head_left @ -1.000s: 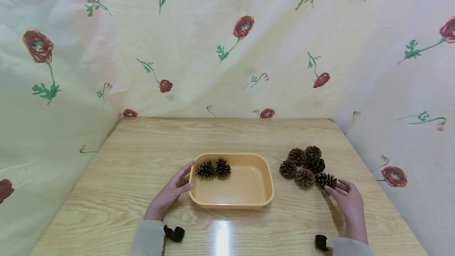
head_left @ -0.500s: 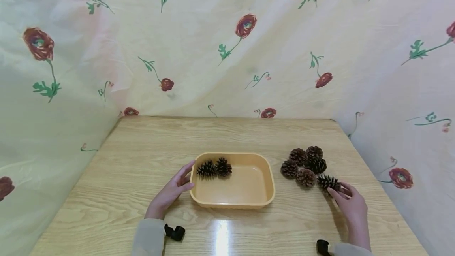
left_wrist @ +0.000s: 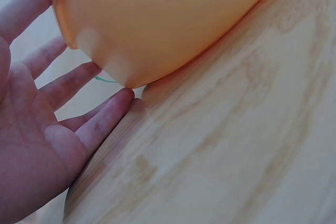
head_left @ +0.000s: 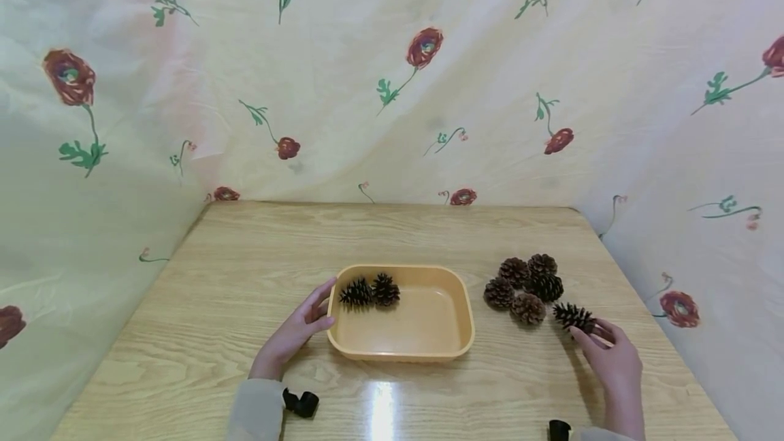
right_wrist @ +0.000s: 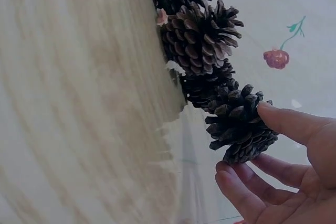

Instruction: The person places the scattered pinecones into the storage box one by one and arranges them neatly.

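A dark pinecone (head_left: 574, 318) is pinched between the thumb and fingertips of my right hand (head_left: 612, 359), just in front of a cluster of pinecones. In the right wrist view the held pinecone (right_wrist: 241, 124) has its scales spread, thumb on one side and fingertips at its base. My left hand (head_left: 297, 325) rests at the left end of a shallow orange-yellow plastic tray (head_left: 401, 355). Its fingers (left_wrist: 107, 121) are relaxed and nearly straight against the tray's outer wall (left_wrist: 157, 30). Inside the tray, two pinecones (head_left: 370, 291) lie side by side at the left.
Several brown pinecones (head_left: 528, 309) sit grouped on the wooden table (head_left: 269, 237), right of the tray. Floral cloth (head_left: 343, 87) hangs behind the table and at both sides. Black wrist mounts (head_left: 300, 403) show at the sleeves.
My right hand has drawn the pinecone a little right and toward me, away from the cluster. My left hand and the tray have stayed in place.
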Action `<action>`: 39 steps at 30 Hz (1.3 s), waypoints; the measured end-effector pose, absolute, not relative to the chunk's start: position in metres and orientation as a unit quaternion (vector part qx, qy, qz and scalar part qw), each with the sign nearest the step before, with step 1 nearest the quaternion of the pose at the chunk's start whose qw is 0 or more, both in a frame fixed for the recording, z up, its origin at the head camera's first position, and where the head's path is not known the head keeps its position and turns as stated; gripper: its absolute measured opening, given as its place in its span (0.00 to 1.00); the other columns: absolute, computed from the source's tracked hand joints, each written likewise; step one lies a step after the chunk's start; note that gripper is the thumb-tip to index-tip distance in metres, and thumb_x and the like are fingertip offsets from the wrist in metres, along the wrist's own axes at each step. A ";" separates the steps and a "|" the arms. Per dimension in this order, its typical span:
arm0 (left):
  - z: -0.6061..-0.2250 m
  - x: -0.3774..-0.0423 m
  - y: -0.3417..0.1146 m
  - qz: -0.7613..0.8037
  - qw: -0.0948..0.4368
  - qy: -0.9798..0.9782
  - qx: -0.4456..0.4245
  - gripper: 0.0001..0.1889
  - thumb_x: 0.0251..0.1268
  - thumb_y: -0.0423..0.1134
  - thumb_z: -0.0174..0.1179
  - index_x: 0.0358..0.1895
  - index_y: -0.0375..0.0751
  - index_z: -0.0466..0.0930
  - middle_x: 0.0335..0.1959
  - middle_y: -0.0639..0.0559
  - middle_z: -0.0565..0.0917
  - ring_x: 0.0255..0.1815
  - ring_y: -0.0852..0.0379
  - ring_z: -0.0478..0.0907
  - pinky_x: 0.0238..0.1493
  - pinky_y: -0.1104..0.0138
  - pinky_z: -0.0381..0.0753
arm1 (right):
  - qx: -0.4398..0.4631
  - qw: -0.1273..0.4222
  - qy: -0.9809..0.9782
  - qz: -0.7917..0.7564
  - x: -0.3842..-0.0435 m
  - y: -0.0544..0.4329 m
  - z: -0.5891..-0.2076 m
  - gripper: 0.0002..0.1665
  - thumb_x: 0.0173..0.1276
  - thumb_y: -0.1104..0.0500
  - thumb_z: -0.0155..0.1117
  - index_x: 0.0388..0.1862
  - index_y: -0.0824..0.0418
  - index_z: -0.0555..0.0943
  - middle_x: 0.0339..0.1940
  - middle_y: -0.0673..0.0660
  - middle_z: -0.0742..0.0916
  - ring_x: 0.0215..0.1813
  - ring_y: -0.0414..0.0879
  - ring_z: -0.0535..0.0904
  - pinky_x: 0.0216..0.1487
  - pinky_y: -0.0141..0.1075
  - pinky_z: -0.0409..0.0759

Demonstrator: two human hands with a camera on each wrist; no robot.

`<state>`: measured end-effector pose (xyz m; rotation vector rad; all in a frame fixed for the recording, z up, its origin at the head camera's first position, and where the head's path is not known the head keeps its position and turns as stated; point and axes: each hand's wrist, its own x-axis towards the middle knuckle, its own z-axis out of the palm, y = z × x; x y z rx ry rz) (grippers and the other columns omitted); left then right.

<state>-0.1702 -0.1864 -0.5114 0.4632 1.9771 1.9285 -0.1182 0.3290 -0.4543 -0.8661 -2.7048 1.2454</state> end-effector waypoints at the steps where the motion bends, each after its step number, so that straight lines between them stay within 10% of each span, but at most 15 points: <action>1: -0.512 -0.170 -0.187 0.680 0.169 0.695 0.163 0.37 0.71 0.34 0.54 0.78 0.53 0.46 0.79 0.41 0.48 0.74 0.35 0.57 0.68 0.59 0.66 | -0.279 0.023 -0.869 0.407 -0.118 0.329 -0.454 0.48 0.68 0.40 0.58 0.75 0.68 0.57 0.70 0.73 0.69 0.27 0.10 0.56 0.28 0.15 0.69; 39: -0.513 -0.170 -0.186 0.684 0.174 0.691 0.155 0.37 0.71 0.33 0.54 0.78 0.56 0.47 0.80 0.44 0.48 0.75 0.37 0.56 0.71 0.51 0.63 | -0.298 0.060 -0.837 0.454 -0.115 0.307 -0.437 0.47 0.67 0.42 0.62 0.76 0.62 0.57 0.72 0.67 0.68 0.37 0.16 0.60 0.32 0.11 0.66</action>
